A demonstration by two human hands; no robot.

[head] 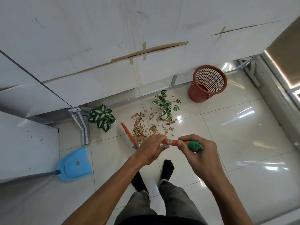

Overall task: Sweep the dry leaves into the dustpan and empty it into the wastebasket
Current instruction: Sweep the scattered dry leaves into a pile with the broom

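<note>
We are gripping the broom (173, 141) with left hand (150, 149) and right hand (199, 153) both curled round its handle. Leaves (146, 125) are lying just ahead between two plants (167, 104), dustpan (74, 163) well apart at left. Sweeping hard, we are probably risking scattering them or toppling a plant.

Just beyond my left hand (150, 149), the dry leaves (146, 125) are hemmed in by a white-veined plant (102, 117) and a striped plant (166, 104). Right of my right hand (197, 153), open tile (235, 127) reaches the wastebasket (207, 83).
</note>
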